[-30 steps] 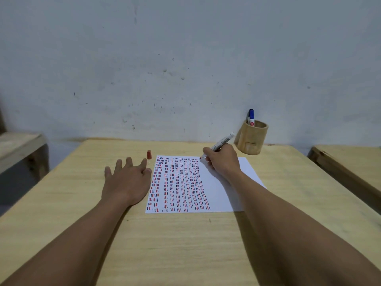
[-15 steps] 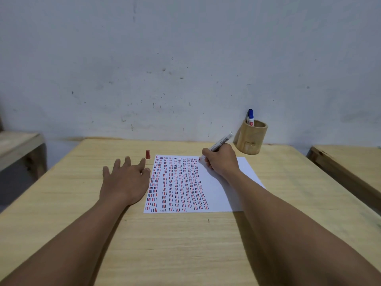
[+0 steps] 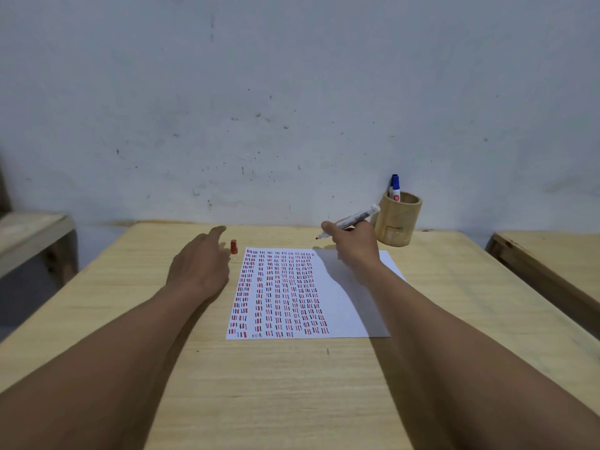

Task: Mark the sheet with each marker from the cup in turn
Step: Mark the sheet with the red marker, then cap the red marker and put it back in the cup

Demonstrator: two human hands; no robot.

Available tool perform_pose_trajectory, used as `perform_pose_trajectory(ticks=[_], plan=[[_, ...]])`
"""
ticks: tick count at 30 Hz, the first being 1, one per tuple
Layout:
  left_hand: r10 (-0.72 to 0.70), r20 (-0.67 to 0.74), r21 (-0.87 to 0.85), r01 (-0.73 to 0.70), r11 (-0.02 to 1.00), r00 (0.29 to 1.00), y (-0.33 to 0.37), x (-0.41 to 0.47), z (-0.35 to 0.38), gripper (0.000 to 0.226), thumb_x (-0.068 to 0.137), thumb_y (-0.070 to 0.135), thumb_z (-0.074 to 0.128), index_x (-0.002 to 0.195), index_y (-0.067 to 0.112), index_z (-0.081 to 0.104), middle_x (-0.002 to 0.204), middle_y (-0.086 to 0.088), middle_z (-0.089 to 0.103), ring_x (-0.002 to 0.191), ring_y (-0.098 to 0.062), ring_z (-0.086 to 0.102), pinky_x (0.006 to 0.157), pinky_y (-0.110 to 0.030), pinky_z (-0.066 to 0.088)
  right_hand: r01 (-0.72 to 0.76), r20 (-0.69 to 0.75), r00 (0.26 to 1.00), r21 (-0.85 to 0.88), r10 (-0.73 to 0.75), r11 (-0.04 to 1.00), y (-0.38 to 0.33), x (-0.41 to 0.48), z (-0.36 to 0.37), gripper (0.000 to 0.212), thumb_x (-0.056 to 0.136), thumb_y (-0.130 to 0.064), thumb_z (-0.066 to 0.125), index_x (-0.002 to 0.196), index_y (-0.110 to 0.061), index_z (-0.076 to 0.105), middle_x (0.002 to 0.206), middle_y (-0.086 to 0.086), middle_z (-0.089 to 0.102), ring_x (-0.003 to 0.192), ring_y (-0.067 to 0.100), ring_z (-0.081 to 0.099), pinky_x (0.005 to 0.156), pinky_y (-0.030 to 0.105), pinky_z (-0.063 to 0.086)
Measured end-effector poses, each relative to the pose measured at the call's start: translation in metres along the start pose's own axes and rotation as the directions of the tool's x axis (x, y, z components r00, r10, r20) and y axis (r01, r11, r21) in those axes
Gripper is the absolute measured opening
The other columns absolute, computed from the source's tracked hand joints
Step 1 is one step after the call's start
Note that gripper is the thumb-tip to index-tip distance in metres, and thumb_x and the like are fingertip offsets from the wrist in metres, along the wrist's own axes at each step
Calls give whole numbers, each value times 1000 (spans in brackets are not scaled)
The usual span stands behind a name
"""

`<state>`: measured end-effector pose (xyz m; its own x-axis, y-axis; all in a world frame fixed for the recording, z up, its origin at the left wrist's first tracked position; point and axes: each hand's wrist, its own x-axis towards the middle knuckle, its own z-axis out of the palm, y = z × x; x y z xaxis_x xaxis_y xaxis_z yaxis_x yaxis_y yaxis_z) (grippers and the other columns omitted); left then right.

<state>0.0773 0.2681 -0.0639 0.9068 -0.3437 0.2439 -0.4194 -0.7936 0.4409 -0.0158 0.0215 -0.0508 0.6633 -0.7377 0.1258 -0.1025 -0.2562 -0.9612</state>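
A white sheet [image 3: 344, 297] lies on the wooden table [image 3: 292, 384], its left two thirds filled with columns of short red and dark marks. My right hand [image 3: 355, 245] holds an uncapped white marker [image 3: 352, 219] lifted off the sheet's far edge, tip pointing left. A small red cap [image 3: 233, 247] stands upright just off the sheet's far left corner. My left hand [image 3: 201, 261] is raised beside the cap, fingers apart, index stretched out, holding nothing. A bamboo cup [image 3: 400, 222] at the back right holds a blue-capped marker [image 3: 395, 188].
A scuffed white wall rises right behind the table. A wooden bench [image 3: 32, 235] stands at the left and another wooden table edge [image 3: 545, 264] at the right.
My right hand has lifted the marker off the sheet's top edge. My left hand has left the table beside the sheet and moved forward toward the red cap.
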Motion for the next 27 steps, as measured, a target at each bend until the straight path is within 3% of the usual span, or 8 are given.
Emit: perform_pose_trajectory(ticks=[4, 8, 12, 15, 18, 20, 24, 27], plan=[[137, 69, 18, -139, 990, 988, -4, 18, 5, 47, 102, 20, 49, 148, 27, 47, 127, -8, 65, 120, -30, 58, 91, -38, 47, -106, 83, 993, 237, 89, 966, -11, -5, -1, 20, 86, -21, 77, 90, -3, 69, 65, 3, 58, 48, 13, 50, 48, 24, 46], [148, 38, -9, -148, 989, 988, -5, 21, 10, 37, 94, 5, 57, 97, 36, 77, 90, -7, 72, 89, -30, 66, 78, -34, 50, -246, 159, 968, 417, 196, 875, -25, -16, 0, 15, 89, -15, 63, 77, -8, 65, 62, 4, 57, 50, 14, 49, 49, 24, 48], [117, -57, -61, -120, 991, 992, 3, 14, 7, 31, 92, -1, 59, 113, 15, 75, 98, -5, 77, 91, -24, 70, 75, -31, 52, -279, 200, 957, 427, 211, 860, -29, -27, 4, 13, 88, -14, 64, 80, -4, 68, 63, 6, 61, 50, 14, 53, 49, 23, 50], [30, -96, -312, -59, 948, 995, 25, 4, -1, 25, 95, 8, 59, 112, 22, 71, 94, 0, 72, 80, -14, 64, 64, -24, 45, -284, 231, 952, 436, 199, 854, -31, -36, 6, 12, 89, -14, 67, 85, -4, 70, 64, 5, 63, 52, 13, 55, 51, 22, 51], [-39, -132, -500, -32, 865, 991, 51, -2, -11, 15, 94, 15, 66, 106, 19, 74, 97, 1, 72, 88, -15, 65, 62, -14, 40, -286, 239, 952, 472, 191, 834, -35, -45, 5, 12, 89, -16, 71, 88, -3, 70, 67, 5, 62, 55, 12, 56, 54, 22, 53], [-51, -110, -609, -27, 793, 993, 65, -4, -17, 10, 90, 18, 72, 99, 19, 77, 93, 1, 76, 92, -15, 68, 68, -15, 44, -290, 230, 953, 520, 195, 804, -39, -49, 2, 14, 89, -15, 72, 90, -1, 71, 69, 7, 63, 57, 13, 57, 54, 21, 54], [-85, -6, -790, 48, 612, 996, 85, -10, -22, 5, 84, 22, 79, 83, 27, 78, 87, 6, 80, 99, -14, 70, 94, -38, 54, -282, 217, 958, 586, 188, 760, -51, -57, -8, 13, 89, -12, 73, 89, 1, 71, 69, 9, 63, 54, 13, 58, 52, 20, 55], [-109, 48, -849, 97, 519, 993, 98, -14, -25, 7, 86, 21, 77, 83, 28, 78, 88, 10, 78, 97, -12, 67, 100, -44, 52, -276, 216, 960, 613, 179, 740, -57, -60, -16, 12, 89, -11, 73, 89, 1, 70, 68, 9, 63, 54, 13, 58, 52, 19, 55]])
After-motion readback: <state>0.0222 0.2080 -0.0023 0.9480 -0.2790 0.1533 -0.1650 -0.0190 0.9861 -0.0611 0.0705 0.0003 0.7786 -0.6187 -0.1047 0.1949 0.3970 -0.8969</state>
